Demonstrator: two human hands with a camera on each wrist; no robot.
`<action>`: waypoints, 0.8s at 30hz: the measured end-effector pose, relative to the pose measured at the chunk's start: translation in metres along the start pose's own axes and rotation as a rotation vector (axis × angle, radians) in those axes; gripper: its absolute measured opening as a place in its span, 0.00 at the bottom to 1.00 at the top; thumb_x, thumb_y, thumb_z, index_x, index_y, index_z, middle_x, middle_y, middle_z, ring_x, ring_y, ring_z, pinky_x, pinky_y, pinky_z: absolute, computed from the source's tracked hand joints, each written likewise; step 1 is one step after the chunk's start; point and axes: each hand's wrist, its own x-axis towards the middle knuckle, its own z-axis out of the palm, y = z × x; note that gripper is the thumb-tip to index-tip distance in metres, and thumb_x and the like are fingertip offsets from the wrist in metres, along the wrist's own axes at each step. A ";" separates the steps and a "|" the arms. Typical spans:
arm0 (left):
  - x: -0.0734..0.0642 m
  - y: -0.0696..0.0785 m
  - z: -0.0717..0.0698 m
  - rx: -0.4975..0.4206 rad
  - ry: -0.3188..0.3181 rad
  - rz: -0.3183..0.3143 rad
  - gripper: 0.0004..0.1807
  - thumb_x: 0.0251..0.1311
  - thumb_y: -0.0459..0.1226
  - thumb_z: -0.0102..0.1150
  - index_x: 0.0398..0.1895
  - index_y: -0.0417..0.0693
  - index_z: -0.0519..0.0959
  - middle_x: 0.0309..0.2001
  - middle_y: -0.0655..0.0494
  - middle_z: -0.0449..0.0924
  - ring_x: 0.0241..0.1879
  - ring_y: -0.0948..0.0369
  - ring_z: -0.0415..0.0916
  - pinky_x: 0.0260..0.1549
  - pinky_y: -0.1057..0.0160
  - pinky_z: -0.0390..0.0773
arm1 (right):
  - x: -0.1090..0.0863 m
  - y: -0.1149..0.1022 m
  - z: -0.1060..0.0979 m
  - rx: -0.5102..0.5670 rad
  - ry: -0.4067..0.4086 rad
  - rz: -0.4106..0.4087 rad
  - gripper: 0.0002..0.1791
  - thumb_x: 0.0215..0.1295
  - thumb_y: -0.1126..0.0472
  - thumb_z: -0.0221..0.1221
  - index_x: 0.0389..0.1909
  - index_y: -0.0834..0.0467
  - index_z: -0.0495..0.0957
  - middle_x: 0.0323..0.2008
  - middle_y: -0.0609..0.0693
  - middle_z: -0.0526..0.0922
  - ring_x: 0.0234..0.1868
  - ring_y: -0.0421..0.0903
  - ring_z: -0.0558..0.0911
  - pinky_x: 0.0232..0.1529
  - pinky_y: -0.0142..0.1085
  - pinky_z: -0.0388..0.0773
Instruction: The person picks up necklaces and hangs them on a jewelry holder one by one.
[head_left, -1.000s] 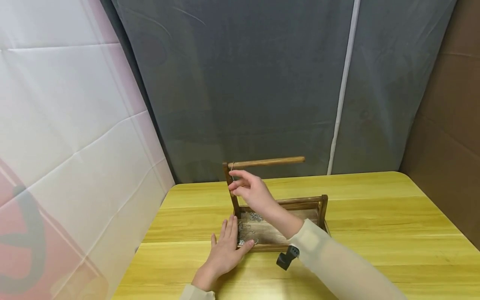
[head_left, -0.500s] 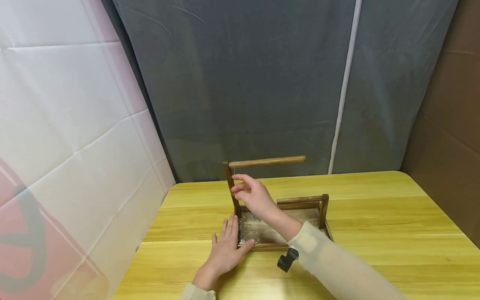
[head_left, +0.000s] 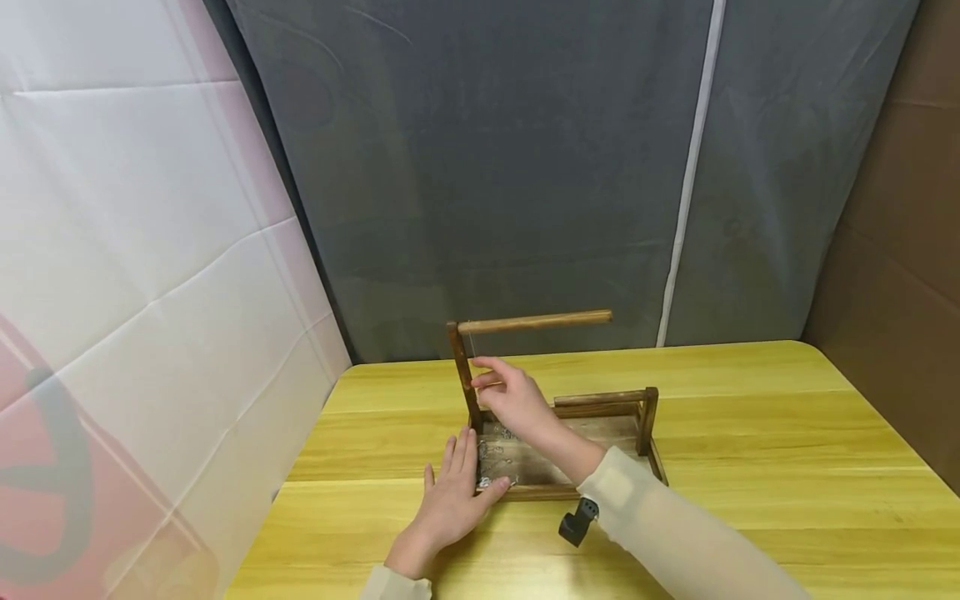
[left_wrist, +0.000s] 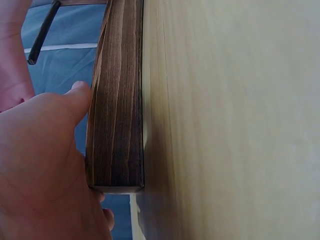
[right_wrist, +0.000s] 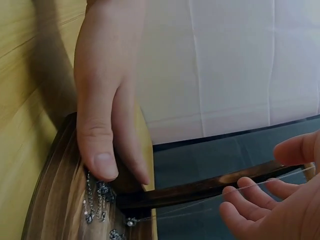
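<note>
A dark wooden jewelry stand with a tray base stands on the table. From its tall bar, near the post, hangs a thin necklace chain. My right hand is at this chain, thumb apart and fingers loosely bent; in the right wrist view the chain runs past the fingers down to a small pendant by the tray floor. My left hand rests against the tray's left end with straight fingers, thumb over the front rim. Several silver chains lie in the tray beneath the thumb.
A lower wooden bar is carried by a short post at the tray's right end. The yellow wood-grain table reaches a grey curtain behind. A white sheet hangs at the left. A black wrist camera is on the right sleeve.
My right hand has moved down along the hanging chain, away from the tall bar and slightly right. More of the chain shows above the fingers. My left hand has stayed in place.
</note>
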 end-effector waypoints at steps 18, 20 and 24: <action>-0.002 0.000 -0.001 -0.024 0.014 0.027 0.53 0.70 0.63 0.48 0.81 0.38 0.42 0.81 0.45 0.37 0.78 0.43 0.34 0.63 0.23 0.36 | -0.003 0.020 -0.001 -0.020 -0.010 0.036 0.31 0.64 0.69 0.54 0.70 0.56 0.70 0.54 0.60 0.81 0.52 0.58 0.82 0.45 0.44 0.81; -0.002 -0.001 -0.001 -0.027 0.019 0.033 0.53 0.70 0.63 0.49 0.81 0.38 0.42 0.81 0.45 0.37 0.78 0.42 0.34 0.62 0.23 0.36 | -0.003 0.024 -0.001 -0.028 -0.016 0.051 0.31 0.64 0.69 0.53 0.70 0.55 0.70 0.52 0.57 0.82 0.51 0.56 0.83 0.44 0.43 0.81; -0.002 -0.001 -0.001 -0.021 0.023 0.027 0.53 0.69 0.63 0.50 0.81 0.38 0.43 0.81 0.45 0.38 0.78 0.42 0.35 0.62 0.23 0.37 | -0.004 0.032 0.000 -0.053 -0.026 0.095 0.30 0.64 0.68 0.53 0.69 0.53 0.71 0.50 0.52 0.82 0.48 0.52 0.83 0.41 0.41 0.79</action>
